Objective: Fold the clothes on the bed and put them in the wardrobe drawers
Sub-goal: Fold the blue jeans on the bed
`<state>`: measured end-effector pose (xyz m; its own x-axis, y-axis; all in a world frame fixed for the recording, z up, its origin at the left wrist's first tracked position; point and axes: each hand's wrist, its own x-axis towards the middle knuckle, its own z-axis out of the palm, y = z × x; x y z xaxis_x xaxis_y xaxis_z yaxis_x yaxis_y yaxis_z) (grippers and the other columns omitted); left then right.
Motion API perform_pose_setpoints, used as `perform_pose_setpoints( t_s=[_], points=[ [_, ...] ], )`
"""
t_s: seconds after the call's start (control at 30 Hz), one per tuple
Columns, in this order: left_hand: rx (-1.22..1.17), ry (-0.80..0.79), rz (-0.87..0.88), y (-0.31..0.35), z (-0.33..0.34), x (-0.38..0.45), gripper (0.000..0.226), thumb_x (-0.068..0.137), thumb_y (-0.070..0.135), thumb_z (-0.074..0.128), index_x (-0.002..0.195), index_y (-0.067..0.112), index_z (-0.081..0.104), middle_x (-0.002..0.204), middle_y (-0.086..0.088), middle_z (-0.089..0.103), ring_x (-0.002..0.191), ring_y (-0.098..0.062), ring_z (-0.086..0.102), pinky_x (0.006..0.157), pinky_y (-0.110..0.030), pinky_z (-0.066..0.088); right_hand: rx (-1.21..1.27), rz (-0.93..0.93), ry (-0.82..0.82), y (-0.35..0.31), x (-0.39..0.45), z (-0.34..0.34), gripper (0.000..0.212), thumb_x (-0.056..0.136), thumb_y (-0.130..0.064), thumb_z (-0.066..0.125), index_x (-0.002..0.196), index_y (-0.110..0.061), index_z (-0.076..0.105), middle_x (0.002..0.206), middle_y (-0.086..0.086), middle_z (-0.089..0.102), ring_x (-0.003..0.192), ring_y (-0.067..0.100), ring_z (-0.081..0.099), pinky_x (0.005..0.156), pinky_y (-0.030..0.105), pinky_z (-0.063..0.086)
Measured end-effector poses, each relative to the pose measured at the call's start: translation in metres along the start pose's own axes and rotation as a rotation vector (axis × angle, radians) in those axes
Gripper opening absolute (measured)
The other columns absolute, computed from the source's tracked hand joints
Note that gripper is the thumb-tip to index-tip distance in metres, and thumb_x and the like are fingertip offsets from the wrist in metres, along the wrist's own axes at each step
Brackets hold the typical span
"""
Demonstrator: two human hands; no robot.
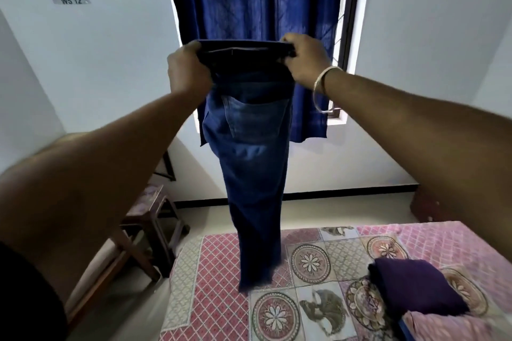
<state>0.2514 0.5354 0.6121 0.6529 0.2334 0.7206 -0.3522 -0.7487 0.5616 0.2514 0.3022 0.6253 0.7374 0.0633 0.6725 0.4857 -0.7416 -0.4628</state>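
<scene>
A pair of blue jeans (250, 163) hangs straight down in front of me, its two legs lying together and a back pocket facing me. My left hand (188, 69) grips the left end of the waistband. My right hand (303, 59), with a metal bangle on its wrist, grips the right end. The leg hems reach down to the patterned bedspread (318, 260). A folded purple garment (415, 285) lies on the bed at the right.
A wooden stool (149, 219) stands on the floor left of the bed. A blue curtain (249, 3) covers the window behind the jeans. A pink pillow (443, 327) lies at the lower right. White walls stand on both sides.
</scene>
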Motion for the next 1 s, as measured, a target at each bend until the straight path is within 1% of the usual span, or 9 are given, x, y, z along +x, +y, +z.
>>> perform_pose_setpoints(
  t_s=[0.13, 0.3, 0.43, 0.53, 0.63, 0.77, 0.83, 0.9, 1.0],
  points=[
    [-0.016, -0.028, 0.063, 0.003, -0.013, -0.021, 0.043, 0.083, -0.006, 0.056, 0.114, 0.020, 0.071, 0.102, 0.001, 0.071, 0.091, -0.014, 0.064, 0.075, -0.014, 0.046, -0.004, -0.037, -0.011, -0.003, -0.021, -0.014, 0.014, 0.084, -0.001, 0.059, 0.095, -0.007, 0.064, 0.080, 0.004, 0.058, 0.075, 0.015, 0.052, 0.060, 0.021, 0.034],
    [0.055, -0.217, 0.093, -0.028, -0.025, -0.113, 0.035, 0.083, 0.001, 0.063, 0.109, 0.022, 0.074, 0.095, -0.002, 0.074, 0.083, -0.020, 0.068, 0.078, -0.030, 0.053, -0.039, -0.011, -0.217, 0.017, -0.110, -0.004, 0.012, 0.084, -0.012, 0.071, 0.094, -0.009, 0.067, 0.083, 0.006, 0.066, 0.078, 0.018, 0.059, 0.066, 0.023, 0.038],
    [0.166, -0.389, 0.174, -0.069, -0.035, -0.235, 0.020, 0.073, 0.000, 0.068, 0.089, 0.009, 0.075, 0.085, -0.009, 0.070, 0.075, -0.031, 0.066, 0.062, -0.031, 0.047, -0.016, 0.016, -0.384, 0.048, -0.235, 0.035, 0.020, 0.078, -0.010, 0.062, 0.096, -0.018, 0.067, 0.088, 0.006, 0.071, 0.084, 0.023, 0.064, 0.075, 0.031, 0.049],
    [0.196, -0.509, 0.268, -0.104, -0.053, -0.345, 0.023, 0.069, 0.003, 0.076, 0.091, 0.010, 0.076, 0.094, -0.010, 0.072, 0.075, -0.029, 0.069, 0.062, -0.030, 0.054, 0.053, 0.044, -0.526, 0.065, -0.350, 0.060, 0.018, 0.073, -0.009, 0.059, 0.088, -0.018, 0.062, 0.080, 0.002, 0.068, 0.074, 0.021, 0.063, 0.066, 0.035, 0.052],
    [0.215, -0.736, 0.302, -0.130, -0.073, -0.459, 0.021, 0.077, 0.023, 0.058, 0.087, 0.020, 0.077, 0.091, -0.006, 0.072, 0.067, -0.023, 0.069, 0.052, -0.025, 0.052, 0.143, 0.103, -0.659, 0.072, -0.468, 0.080, 0.006, 0.070, -0.024, 0.058, 0.074, -0.021, 0.058, 0.073, -0.002, 0.061, 0.066, 0.015, 0.057, 0.056, 0.026, 0.041],
    [0.211, -0.973, 0.077, -0.154, -0.075, -0.564, 0.023, 0.080, 0.020, 0.055, 0.096, 0.024, 0.072, 0.098, 0.000, 0.070, 0.079, -0.021, 0.069, 0.063, -0.025, 0.053, 0.260, 0.221, -0.832, 0.082, -0.590, 0.106, 0.015, 0.070, -0.018, 0.058, 0.078, -0.029, 0.051, 0.076, -0.001, 0.059, 0.071, 0.014, 0.056, 0.057, 0.009, 0.030],
    [0.250, -1.032, -0.013, -0.156, -0.074, -0.596, 0.028, 0.086, 0.016, 0.057, 0.111, 0.023, 0.064, 0.108, 0.002, 0.068, 0.093, -0.018, 0.067, 0.072, -0.026, 0.053, 0.260, 0.266, -0.865, 0.090, -0.635, 0.118, 0.027, 0.073, -0.013, 0.063, 0.083, -0.032, 0.048, 0.082, 0.000, 0.058, 0.076, 0.017, 0.057, 0.058, 0.016, 0.034],
    [0.290, -1.164, -0.150, -0.164, -0.074, -0.629, 0.033, 0.098, 0.019, 0.045, 0.130, 0.020, 0.054, 0.125, -0.002, 0.059, 0.109, -0.028, 0.061, 0.081, -0.031, 0.046, 0.207, 0.275, -0.914, 0.099, -0.672, 0.128, 0.029, 0.073, -0.013, 0.063, 0.088, -0.033, 0.047, 0.093, 0.000, 0.058, 0.083, 0.022, 0.059, 0.060, 0.024, 0.039],
    [0.280, -1.278, -0.172, -0.183, -0.079, -0.683, 0.033, 0.100, 0.030, 0.042, 0.133, 0.027, 0.046, 0.122, -0.005, 0.058, 0.104, -0.040, 0.060, 0.082, -0.038, 0.044, 0.132, 0.228, -1.011, 0.105, -0.721, 0.139, 0.029, 0.068, -0.019, 0.063, 0.092, -0.029, 0.051, 0.098, -0.004, 0.059, 0.083, 0.024, 0.063, 0.066, 0.026, 0.045]
  ],
)
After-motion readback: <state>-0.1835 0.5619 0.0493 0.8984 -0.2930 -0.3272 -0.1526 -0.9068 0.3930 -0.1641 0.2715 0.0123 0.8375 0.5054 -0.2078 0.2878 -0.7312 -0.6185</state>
